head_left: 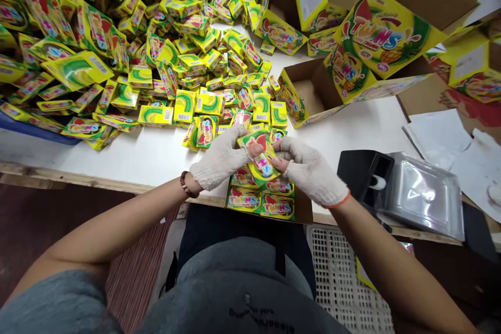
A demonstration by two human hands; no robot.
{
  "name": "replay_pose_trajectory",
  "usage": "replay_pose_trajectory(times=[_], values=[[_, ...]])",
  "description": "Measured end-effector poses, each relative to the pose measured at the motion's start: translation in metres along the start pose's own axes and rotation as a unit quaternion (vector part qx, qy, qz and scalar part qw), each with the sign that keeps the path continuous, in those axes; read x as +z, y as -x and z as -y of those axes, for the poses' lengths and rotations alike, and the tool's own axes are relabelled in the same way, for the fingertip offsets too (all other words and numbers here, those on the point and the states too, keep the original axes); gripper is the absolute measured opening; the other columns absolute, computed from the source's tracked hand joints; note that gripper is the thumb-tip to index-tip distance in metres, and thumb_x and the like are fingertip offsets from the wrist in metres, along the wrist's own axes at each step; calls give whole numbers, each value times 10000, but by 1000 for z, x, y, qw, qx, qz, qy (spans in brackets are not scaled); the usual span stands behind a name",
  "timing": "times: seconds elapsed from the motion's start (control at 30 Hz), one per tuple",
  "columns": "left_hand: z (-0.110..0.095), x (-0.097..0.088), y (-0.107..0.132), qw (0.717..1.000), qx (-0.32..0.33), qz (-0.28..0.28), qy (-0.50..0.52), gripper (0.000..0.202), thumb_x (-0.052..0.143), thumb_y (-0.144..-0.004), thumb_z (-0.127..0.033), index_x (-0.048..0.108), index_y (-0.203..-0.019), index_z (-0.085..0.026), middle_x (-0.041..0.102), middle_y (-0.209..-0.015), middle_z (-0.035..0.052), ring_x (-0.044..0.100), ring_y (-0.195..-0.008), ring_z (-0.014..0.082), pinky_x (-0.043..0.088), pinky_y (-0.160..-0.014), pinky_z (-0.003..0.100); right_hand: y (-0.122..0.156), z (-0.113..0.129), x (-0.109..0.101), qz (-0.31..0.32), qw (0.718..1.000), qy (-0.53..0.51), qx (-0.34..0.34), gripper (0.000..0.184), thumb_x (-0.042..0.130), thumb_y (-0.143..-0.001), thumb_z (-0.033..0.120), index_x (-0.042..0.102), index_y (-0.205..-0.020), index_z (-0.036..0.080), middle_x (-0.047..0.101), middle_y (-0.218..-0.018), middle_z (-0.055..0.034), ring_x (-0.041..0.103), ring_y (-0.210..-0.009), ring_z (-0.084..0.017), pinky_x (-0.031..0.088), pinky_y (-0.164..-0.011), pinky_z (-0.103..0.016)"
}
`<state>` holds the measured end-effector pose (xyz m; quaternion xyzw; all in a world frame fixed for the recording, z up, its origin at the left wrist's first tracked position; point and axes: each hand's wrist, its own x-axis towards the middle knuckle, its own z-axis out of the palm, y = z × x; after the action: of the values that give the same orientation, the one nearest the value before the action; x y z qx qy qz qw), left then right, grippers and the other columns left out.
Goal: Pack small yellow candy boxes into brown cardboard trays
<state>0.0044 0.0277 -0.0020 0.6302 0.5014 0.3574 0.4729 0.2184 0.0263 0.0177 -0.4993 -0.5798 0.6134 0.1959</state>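
A small yellow-green candy box (259, 159) with a watermelon picture is held between my two gloved hands. My left hand (223, 157) grips its left side, thumb on the printed front. My right hand (307, 167) has its fingers closed at the box's right edge. Right below, an open carton (304, 211) sits at the table's front edge, with several matching candy boxes (245, 199) lying in rows inside, printed faces up. The carton's right part shows bare brown cardboard. Its far side is hidden by my hands. Loose candy boxes (210, 104) lie just beyond my hands.
A big heap of candy boxes (97, 31) fills a blue bin (58, 136) at left and spills over the white table (129, 151). Open display cartons (313, 88) stand at the back right. A black device with a clear cover (422, 193) sits at right, near papers (442, 133).
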Motion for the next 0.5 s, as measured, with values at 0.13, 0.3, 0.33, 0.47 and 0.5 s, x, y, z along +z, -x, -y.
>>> replay_pose_trajectory(times=[0.13,0.3,0.33,0.47,0.5], values=[[15,-21,13,993,41,-47,-102,421,506,-941,-551,599,-1024,-149,636,-951,76,581,-839,177,516,-780,340,1,-9,-6,153,967,173,107,110,557,-858,257,622,-913,186,534,-702,31,448,-553,-102,379,-512,-232],[31,-26,57,985,96,74,-121,697,619,-812,-764,578,-1143,-152,565,-1183,142,571,-930,207,530,-713,327,-5,-20,24,102,937,307,129,169,623,-857,197,509,-731,189,527,-713,19,473,-646,-122,340,-582,-243],[35,-25,65,982,116,88,-121,763,661,-768,-781,557,-1200,-161,516,-1301,170,574,-1004,226,541,-716,325,-4,-20,29,81,934,325,127,165,662,-833,189,515,-758,190,546,-766,11,485,-677,-127,341,-596,-244],[53,-30,71,974,146,27,-169,439,553,-957,-529,534,-1222,-180,462,-1409,167,563,-1139,233,553,-837,348,3,-28,42,122,911,384,89,226,741,-733,92,567,-848,177,557,-987,-40,501,-844,-157,370,-692,-247],[57,-32,64,970,126,4,-208,307,511,-981,-408,553,-1173,-172,512,-1339,155,569,-1131,231,542,-882,364,3,-31,44,138,907,390,82,219,735,-739,79,585,-868,173,550,-1020,-49,499,-865,-162,378,-715,-251]])
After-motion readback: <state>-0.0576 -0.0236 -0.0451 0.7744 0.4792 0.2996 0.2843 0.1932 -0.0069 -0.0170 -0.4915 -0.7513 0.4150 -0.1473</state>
